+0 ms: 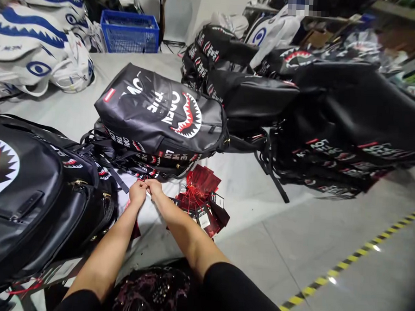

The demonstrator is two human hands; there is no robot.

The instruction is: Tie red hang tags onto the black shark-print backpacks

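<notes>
A black backpack (143, 110) with a shark-mouth print and white lettering lies on its side on the white table. At its near lower edge, my left hand (138, 192) and my right hand (153, 188) meet with fingers pinched together. Whatever is between the fingers is too small to make out; a bit of red shows beside them. Just right of my right hand lies a fanned pile of red and black hang tags (201, 197) with red strings. Part of another red tag shows beneath my left forearm.
A large black backpack (21, 178) stands close on the left. More black backpacks (349, 107) are heaped to the right. White and blue bags (25, 39) and a blue plastic basket (129, 33) sit at the back. Yellow-black tape (348, 260) marks the floor.
</notes>
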